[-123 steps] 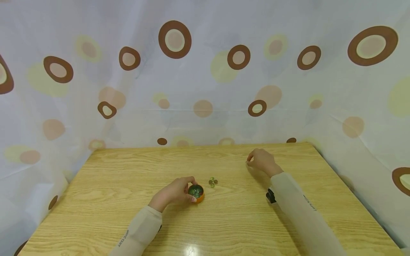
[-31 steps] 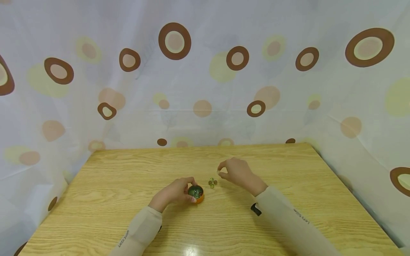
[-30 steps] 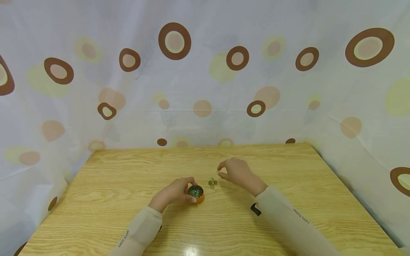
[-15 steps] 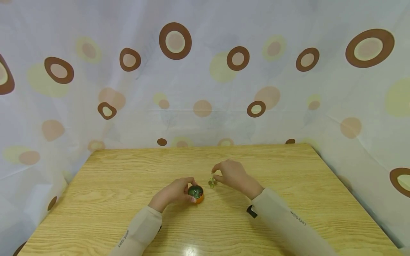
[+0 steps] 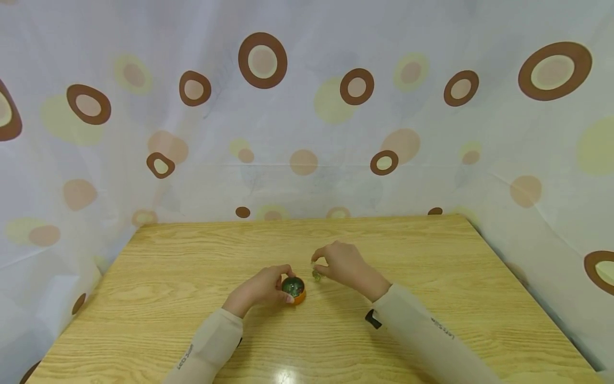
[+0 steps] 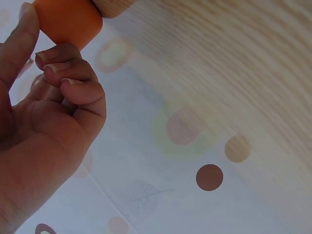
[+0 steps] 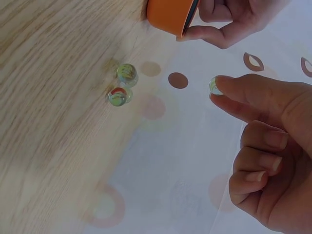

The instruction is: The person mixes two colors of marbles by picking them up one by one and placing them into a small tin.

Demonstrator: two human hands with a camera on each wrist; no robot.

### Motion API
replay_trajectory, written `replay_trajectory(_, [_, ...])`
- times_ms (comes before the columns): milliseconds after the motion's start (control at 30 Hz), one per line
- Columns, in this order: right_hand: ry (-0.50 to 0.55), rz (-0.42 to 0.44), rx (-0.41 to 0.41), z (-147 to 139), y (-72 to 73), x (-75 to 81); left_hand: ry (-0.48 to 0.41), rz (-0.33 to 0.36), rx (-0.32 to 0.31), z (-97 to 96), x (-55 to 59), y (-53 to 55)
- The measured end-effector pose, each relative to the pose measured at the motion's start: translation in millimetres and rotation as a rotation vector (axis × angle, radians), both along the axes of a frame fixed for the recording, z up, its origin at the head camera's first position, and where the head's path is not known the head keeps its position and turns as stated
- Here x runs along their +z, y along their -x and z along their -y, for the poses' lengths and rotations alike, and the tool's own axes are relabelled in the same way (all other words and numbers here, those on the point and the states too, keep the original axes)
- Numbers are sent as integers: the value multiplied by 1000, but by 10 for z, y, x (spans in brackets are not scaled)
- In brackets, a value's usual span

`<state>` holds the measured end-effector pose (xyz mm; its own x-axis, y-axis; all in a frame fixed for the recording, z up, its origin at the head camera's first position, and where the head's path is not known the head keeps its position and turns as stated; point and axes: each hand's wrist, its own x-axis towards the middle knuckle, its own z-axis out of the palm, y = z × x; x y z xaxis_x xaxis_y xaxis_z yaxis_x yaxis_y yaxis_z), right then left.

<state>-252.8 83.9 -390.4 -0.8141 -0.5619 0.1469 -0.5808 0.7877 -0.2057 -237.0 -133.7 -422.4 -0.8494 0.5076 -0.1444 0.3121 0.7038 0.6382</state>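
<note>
Right hand [image 5: 342, 263], pinching marble [image 7: 212, 87] between thumb and forefinger, has shifted left: marble now near grouped marbles [image 7: 127, 73] on table [image 5: 192, 256], apparently within easy reach of orange cup [image 7: 168, 15]. Left hand [image 5: 263, 286] grips cup.

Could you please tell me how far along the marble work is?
Seemingly done: several marbles sit grouped on the table. In hand: the right hand pinches another marble, while the left hand holds the orange container. Remaining: releasing that marble; the container's contents are too unclear to count.
</note>
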Motion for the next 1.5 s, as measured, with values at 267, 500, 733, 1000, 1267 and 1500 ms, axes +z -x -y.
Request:
replay_trajectory(267, [20,25,22,59,-10,-24,3,-3,-7,3,2,12])
replay_trajectory(500, [41,34,55,114,-41,-55,5,-6,-15,-3,10,2])
replay_trajectory(733, [33,32,83,193,-76,-102,-1,-6,-23,-3,23,-2])
replay_trajectory(1000, [25,6,116,256,-81,-180,-17,-2,-33,12,21,-7])
replay_trajectory(1267, [31,8,120,289,-90,-239,3,-18,-28,12,15,-10])
replay_trajectory(1500, [31,24,121,309,-98,-244,0,-19,-26,6,15,-10])
